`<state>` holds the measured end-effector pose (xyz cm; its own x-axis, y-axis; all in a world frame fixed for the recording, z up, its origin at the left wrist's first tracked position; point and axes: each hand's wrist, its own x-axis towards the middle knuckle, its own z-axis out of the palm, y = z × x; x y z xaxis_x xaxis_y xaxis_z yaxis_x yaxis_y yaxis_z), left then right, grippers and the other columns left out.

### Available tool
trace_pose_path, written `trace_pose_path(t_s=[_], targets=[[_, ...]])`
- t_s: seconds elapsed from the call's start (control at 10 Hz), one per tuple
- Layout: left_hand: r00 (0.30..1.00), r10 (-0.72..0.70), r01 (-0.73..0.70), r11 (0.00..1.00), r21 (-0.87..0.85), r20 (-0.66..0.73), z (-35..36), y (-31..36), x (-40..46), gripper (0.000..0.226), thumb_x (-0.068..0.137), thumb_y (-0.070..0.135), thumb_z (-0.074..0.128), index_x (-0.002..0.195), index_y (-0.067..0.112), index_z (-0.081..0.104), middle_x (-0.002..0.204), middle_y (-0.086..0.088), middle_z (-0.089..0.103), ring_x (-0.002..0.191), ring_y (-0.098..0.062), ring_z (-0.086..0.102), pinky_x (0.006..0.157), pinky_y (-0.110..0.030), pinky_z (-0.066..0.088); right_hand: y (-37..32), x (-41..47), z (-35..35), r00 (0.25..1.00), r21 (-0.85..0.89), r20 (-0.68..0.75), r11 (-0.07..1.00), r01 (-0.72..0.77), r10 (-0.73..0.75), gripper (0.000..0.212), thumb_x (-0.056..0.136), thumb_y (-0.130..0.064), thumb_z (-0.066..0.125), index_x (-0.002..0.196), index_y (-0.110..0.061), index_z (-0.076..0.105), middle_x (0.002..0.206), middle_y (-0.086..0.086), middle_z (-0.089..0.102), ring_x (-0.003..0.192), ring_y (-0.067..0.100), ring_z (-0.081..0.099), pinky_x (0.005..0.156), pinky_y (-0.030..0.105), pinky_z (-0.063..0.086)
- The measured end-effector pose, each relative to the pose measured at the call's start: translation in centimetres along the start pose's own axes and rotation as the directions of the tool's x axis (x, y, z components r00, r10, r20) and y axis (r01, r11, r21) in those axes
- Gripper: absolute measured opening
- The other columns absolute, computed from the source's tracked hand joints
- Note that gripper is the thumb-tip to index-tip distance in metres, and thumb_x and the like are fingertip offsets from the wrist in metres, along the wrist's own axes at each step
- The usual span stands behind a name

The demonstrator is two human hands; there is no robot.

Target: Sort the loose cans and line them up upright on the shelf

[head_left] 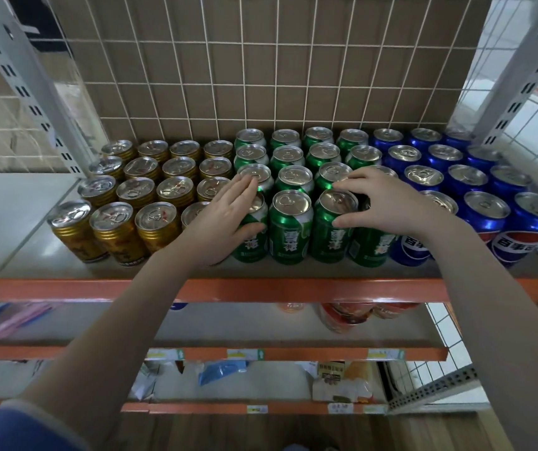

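Note:
Upright cans stand in sorted blocks on the grey shelf (23,242): gold cans (116,234) on the left, green cans (290,226) in the middle, blue cans (485,211) on the right. My left hand (222,216) wraps the front-row green can (251,242) at the block's left edge, fingers over its top and thumb on its front. My right hand (388,203) covers the front-row green can (371,247) at the block's right edge. Its fingertips and thumb touch the neighbouring green can (331,229).
A wire grid with brown board (261,60) backs the shelf. White slotted uprights (36,86) stand at both back corners. The shelf's orange front rail (293,289) runs below the cans. Lower shelves (261,353) hold packets and snacks.

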<state>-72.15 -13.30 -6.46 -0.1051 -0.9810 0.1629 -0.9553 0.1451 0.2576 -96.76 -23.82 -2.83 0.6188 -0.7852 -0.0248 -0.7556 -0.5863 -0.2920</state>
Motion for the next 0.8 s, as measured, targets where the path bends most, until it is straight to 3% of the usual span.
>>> trace_pose_path(t_s=[0.1, 0.3, 0.4, 0.6, 0.8], targets=[[1.0, -0.007, 0.008, 0.999, 0.036, -0.01, 0.0, 0.2, 0.0, 0.074, 0.096, 0.038, 0.048, 0.151, 0.011, 0.007, 0.159, -0.004, 0.004, 0.146, -0.016, -0.001, 0.107, -0.018, -0.004, -0.2, 0.0, 0.0, 1.0, -0.006, 0.011, 1.0, -0.012, 0.012, 0.075, 0.077, -0.054, 0.067, 0.142, -0.028, 0.039, 0.15, 0.0, 0.028, 0.134, 0.022, 0.032, 0.102, 0.04, 0.034], [0.996, -0.059, 0.06, 0.998, 0.011, -0.062, -0.3, 0.4, 0.1, 0.069, 0.094, 0.045, 0.047, 0.15, 0.013, 0.02, 0.158, -0.003, 0.017, 0.145, -0.021, 0.01, 0.116, -0.036, 0.011, -1.4, 0.1, 1.1, 0.994, -0.003, -0.043, 0.995, -0.098, 0.097, 0.076, 0.082, -0.068, 0.046, 0.144, -0.024, 0.036, 0.151, 0.003, 0.027, 0.135, 0.023, 0.032, 0.105, 0.044, 0.036], [0.984, -0.12, 0.119, 0.993, -0.018, -0.128, -0.6, 0.1, -0.2, 0.062, 0.095, 0.046, 0.044, 0.147, 0.013, 0.03, 0.155, -0.004, 0.025, 0.145, -0.022, 0.014, 0.116, -0.04, 0.014, -2.2, -0.1, 2.1, 0.982, -0.028, -0.13, 0.99, -0.141, 0.136, 0.067, 0.09, -0.063, 0.037, 0.142, -0.022, 0.038, 0.149, 0.007, 0.032, 0.134, 0.026, 0.034, 0.104, 0.048, 0.036], [0.96, -0.118, 0.121, 0.993, -0.002, -0.252, -0.7, -1.3, -2.1, 0.05, 0.096, 0.042, 0.046, 0.133, 0.008, 0.05, 0.139, -0.01, 0.047, 0.133, -0.025, 0.036, 0.107, -0.038, 0.029, -3.7, -1.4, 4.3, 0.916, -0.056, -0.352, 0.972, -0.226, 0.193, 0.053, 0.096, -0.049, 0.038, 0.136, -0.015, 0.044, 0.138, 0.013, 0.042, 0.127, 0.031, 0.038, 0.099, 0.045, 0.035], [0.907, -0.175, 0.221, 0.972, 0.079, -0.382, -0.5, -3.7, -5.6, 0.05, 0.094, 0.038, 0.051, 0.135, 0.008, 0.049, 0.142, -0.014, 0.045, 0.135, -0.031, 0.036, 0.11, -0.047, 0.032, -5.0, -4.0, 6.2, 0.795, -0.073, -0.579, 0.96, -0.27, 0.18, 0.044, 0.095, -0.037, 0.048, 0.128, -0.009, 0.053, 0.127, 0.015, 0.051, 0.119, 0.034, 0.045, 0.097, 0.045, 0.037]])
